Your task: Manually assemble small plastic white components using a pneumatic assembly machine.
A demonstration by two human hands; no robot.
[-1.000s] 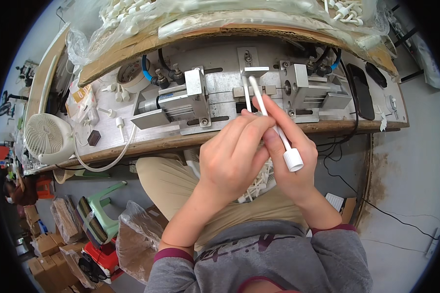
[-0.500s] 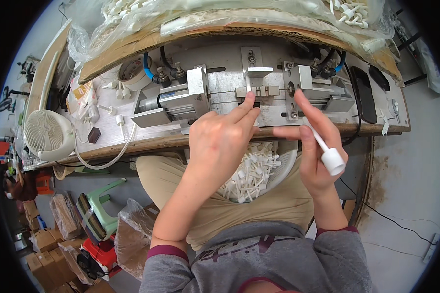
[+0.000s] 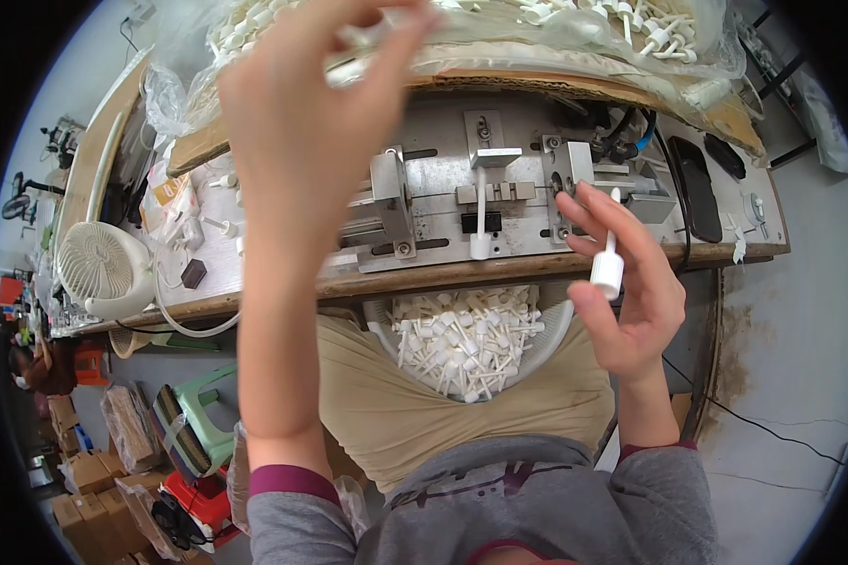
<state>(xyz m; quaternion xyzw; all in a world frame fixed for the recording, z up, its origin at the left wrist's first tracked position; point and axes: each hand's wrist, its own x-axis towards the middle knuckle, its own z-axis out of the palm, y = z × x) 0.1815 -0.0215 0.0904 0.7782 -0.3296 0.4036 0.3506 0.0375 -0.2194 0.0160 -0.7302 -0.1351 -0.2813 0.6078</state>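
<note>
R grip [image 3: 643,315] loosely holds capped white rod [image 3: 608,273]; L grip [image 3: 297,122] blurred, can't tell. 2nd white rod [image 3: 481,212], at metal jig [image 3: 515,192], lies left of R (nearer hand), long axis fore-aft.

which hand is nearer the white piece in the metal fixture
Right: the right hand is just to the right of that white piece; the left hand is farther off, up and left.

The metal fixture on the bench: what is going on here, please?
A person's right hand holds a white capped stick. Another such stick lies in the metal fixture. The left hand, blurred, is near heaped white pieces; its grip is unclear. A basket of similar pieces sits on the person's lap.
</note>
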